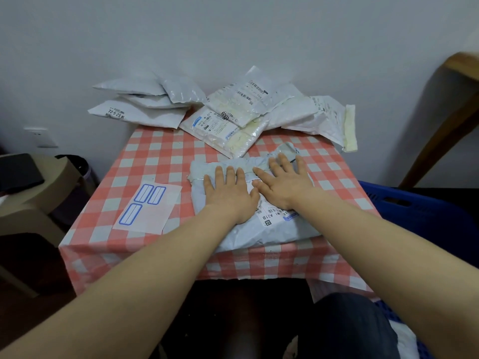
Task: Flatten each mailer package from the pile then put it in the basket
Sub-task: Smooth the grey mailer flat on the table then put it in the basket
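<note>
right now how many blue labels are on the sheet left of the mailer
3, all on the sheet: the far-left label and far-right label side by side, the near label closer to the table's front edge. None seems hidden.

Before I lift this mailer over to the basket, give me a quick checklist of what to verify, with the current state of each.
1. Hands on the mailer: ok. The left hand and right hand lie flat on the grey mailer, fingers straight.
2. Mailer flattened: not ok. Its far end looks bunched.
3. Basket nearby: ok. The blue basket stands beside the table, on the right.
4. Room in the basket: cannot tell. Its inside is mostly out of view.
5. Label sheet out of the way: ok. It lies left of the mailer, apart.
6. Pile to work through: ok. More mailers wait at the table's far edge.
</note>
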A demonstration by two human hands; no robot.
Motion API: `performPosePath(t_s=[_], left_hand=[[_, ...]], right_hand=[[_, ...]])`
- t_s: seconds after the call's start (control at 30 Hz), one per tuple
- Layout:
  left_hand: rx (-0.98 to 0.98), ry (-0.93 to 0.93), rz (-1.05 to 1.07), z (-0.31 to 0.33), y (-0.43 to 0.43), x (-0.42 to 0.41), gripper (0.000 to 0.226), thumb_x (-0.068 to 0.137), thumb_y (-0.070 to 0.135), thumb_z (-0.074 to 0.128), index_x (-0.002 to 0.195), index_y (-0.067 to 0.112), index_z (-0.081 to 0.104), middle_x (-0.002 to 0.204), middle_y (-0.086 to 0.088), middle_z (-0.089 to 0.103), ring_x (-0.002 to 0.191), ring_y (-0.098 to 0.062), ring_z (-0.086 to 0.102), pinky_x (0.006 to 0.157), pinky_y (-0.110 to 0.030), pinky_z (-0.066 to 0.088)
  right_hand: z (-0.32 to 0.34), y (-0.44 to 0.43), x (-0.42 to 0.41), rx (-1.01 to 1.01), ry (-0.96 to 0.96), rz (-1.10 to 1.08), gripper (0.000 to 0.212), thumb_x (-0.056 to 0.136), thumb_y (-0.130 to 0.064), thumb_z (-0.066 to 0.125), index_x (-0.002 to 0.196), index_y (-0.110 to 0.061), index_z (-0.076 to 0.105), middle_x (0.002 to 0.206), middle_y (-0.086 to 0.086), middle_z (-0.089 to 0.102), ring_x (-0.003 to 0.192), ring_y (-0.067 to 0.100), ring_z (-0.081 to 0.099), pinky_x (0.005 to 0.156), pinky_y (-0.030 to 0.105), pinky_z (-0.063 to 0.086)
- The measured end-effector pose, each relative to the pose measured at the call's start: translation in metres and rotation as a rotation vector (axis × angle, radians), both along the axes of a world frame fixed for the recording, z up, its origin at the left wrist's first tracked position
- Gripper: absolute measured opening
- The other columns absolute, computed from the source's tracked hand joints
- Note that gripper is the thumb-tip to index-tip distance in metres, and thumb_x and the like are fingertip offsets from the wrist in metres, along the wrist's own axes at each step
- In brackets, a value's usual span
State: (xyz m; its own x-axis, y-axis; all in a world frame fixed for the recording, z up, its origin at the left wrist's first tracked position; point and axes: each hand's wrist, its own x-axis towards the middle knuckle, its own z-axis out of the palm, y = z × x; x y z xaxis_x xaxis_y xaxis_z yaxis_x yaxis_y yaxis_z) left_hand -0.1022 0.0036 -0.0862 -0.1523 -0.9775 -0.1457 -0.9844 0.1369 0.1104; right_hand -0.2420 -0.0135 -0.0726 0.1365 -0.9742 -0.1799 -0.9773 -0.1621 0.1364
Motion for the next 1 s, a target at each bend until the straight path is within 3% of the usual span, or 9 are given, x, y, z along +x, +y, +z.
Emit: performPosePath(t_s=[0.1,0.23,0.3,0.37,0.43,0.5,0.57,0.83,1.0], left_hand=[[-0.003,0.019,0.002,0.004,0.004,0.002,0.069,0.098,0.054,0.016,0.152,0.015,-0.002,0.158,-0.015,-0.012,0.145,-0.033,-0.014,0.115,-0.053,-0.008],[-0.270,-0.088,-0.048,0.023,0.011,0.012,0.058,0.102,0.042,0.018,0.152,0.015,0.004,0.157,-0.010,0.016,0.146,-0.032,0.003,0.115,-0.049,-0.007],[-0.303,-0.011,-0.067,0.029,0.020,0.012,0.062,0.101,0.028,0.026,0.151,0.015,-0.008,0.155,-0.008,0.022,0.145,-0.028,0.013,0.118,-0.047,0.001],[-0.243,0.111,-0.067,0.029,0.032,0.008,0.074,0.098,0.020,0.035,0.148,0.013,-0.019,0.155,-0.010,0.021,0.143,-0.026,0.020,0.118,-0.042,0.010],[-0.272,0.110,-0.077,0.028,0.041,0.007,0.069,0.099,0.023,0.036,0.150,0.010,-0.007,0.158,-0.013,0.011,0.144,-0.027,0.015,0.116,-0.038,0.013],[-0.313,0.053,-0.104,0.026,0.048,0.007,0.054,0.100,0.032,0.031,0.147,0.007,0.023,0.154,-0.012,0.022,0.141,-0.027,0.022,0.113,-0.038,0.018],[-0.296,0.015,-0.156,0.024,0.056,0.006,0.052,0.100,0.039,0.027,0.141,0.009,0.036,0.148,-0.008,0.035,0.136,-0.024,0.031,0.113,-0.038,0.019],[-0.124,-0.029,-0.193,0.028,0.057,0.002,0.069,0.098,0.052,0.019,0.152,0.009,0.010,0.158,-0.005,0.017,0.146,-0.020,0.014,0.119,-0.043,0.002],[-0.009,-0.004,-0.182,0.021,0.052,0.006,0.075,0.097,0.054,0.022,0.152,0.008,-0.001,0.160,-0.006,0.004,0.147,-0.019,0.002,0.119,-0.044,0.002]], right_hand=[[0.009,0.007,0.004,-0.020,0.025,-0.009,0.057,0.097,-0.057,0.009,0.150,-0.039,0.001,0.159,0.007,-0.013,0.146,0.030,-0.012,0.115,0.053,-0.006],[0.025,0.026,-0.004,-0.116,-0.273,-0.061,0.054,0.100,-0.045,0.021,0.151,-0.033,0.010,0.157,0.010,0.014,0.141,0.034,0.017,0.114,0.047,0.020],[0.029,0.039,-0.008,-0.148,-0.291,-0.036,0.054,0.099,-0.046,0.025,0.150,-0.032,0.015,0.153,0.010,0.023,0.140,0.033,0.019,0.113,0.047,0.021],[0.029,0.053,-0.008,-0.060,-0.300,-0.053,0.061,0.097,-0.054,0.026,0.151,-0.032,0.010,0.158,0.011,0.012,0.145,0.035,0.007,0.116,0.048,0.011],[0.025,0.059,-0.006,0.017,-0.271,-0.085,0.068,0.096,-0.059,0.024,0.152,-0.028,0.002,0.160,0.009,-0.003,0.146,0.034,-0.004,0.117,0.049,0.003],[0.017,0.057,-0.007,0.045,-0.196,-0.098,0.068,0.097,-0.057,0.020,0.152,-0.025,-0.002,0.159,0.009,-0.008,0.146,0.034,-0.009,0.118,0.051,0.001],[0.007,0.052,-0.009,0.071,-0.170,-0.135,0.067,0.098,-0.056,0.016,0.152,-0.023,-0.004,0.159,0.009,-0.010,0.145,0.034,-0.010,0.117,0.051,0.000],[0.020,0.028,-0.004,-0.045,-0.129,-0.185,0.066,0.100,-0.050,0.020,0.152,-0.017,-0.005,0.159,0.010,-0.014,0.145,0.030,-0.015,0.117,0.053,-0.001],[0.020,0.037,-0.027,0.040,-0.217,-0.336,0.077,0.093,-0.058,0.035,0.152,-0.025,-0.003,0.159,0.013,-0.007,0.145,0.037,0.001,0.112,0.059,0.018]])
